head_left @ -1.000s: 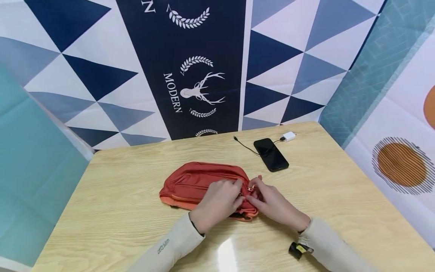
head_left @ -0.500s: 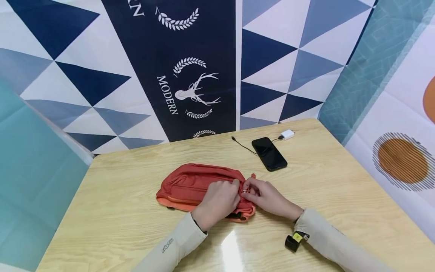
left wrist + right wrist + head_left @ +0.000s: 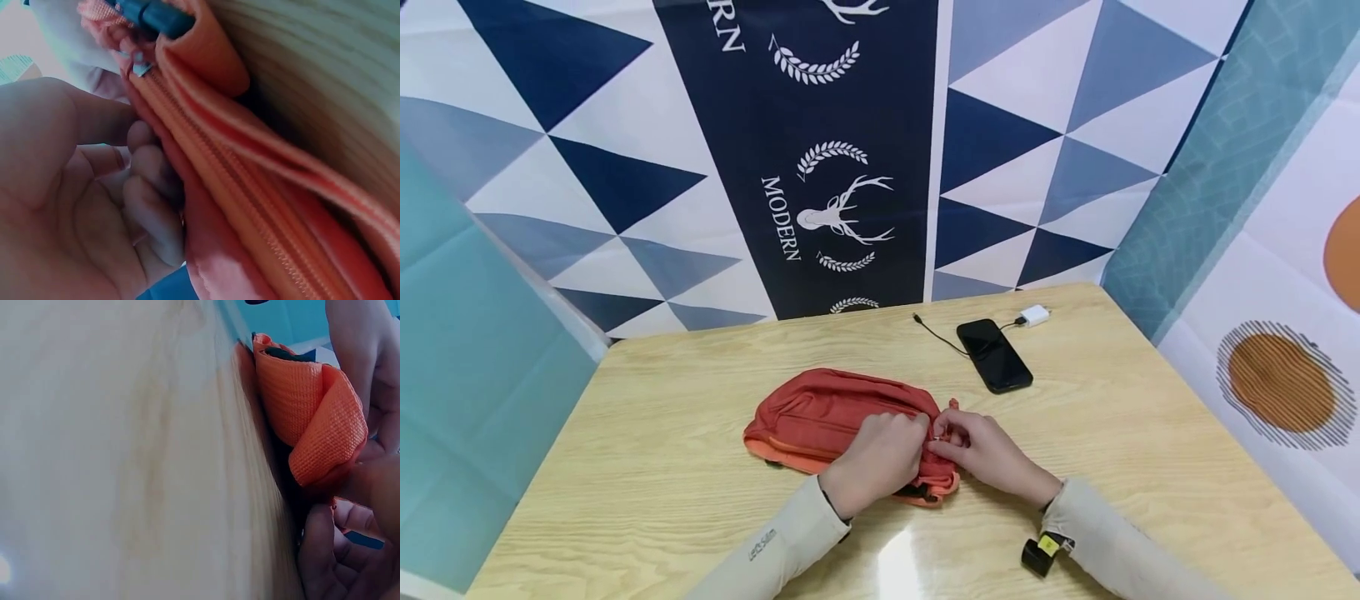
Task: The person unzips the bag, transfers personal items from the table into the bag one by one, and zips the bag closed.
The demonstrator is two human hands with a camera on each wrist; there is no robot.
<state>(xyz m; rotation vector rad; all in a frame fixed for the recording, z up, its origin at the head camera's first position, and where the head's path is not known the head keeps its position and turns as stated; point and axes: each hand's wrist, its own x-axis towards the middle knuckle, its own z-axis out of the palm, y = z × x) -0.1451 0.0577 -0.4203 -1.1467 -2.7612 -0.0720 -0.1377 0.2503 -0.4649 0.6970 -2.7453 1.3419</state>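
Observation:
A red waist bag point(image 3: 827, 404) with orange trim lies on the wooden table, long side across. My left hand point(image 3: 876, 458) grips the bag's top near its right end; in the left wrist view its curled fingers point(image 3: 150, 181) press into the red fabric beside a closed zipper point(image 3: 219, 169). At that right end, my right hand point(image 3: 992, 454) pinches a small silver zipper pull point(image 3: 937, 439) between thumb and fingertips. The right wrist view shows a folded orange end point(image 3: 300, 400) of the bag above these fingers. Parts of the pull are hidden behind the fingertips.
Behind the bag to the right lies a black phone point(image 3: 995, 356), with a black cable point(image 3: 938, 336) running under it to a white charger plug point(image 3: 1035, 315). A patterned cloth wall point(image 3: 850, 167) stands along the table's back edge.
My right hand has shifted slightly left along the bag's end, nearer the left hand, its fingertips drawn together at the silver pull. The left hand keeps its grip. The head view has tilted slightly.

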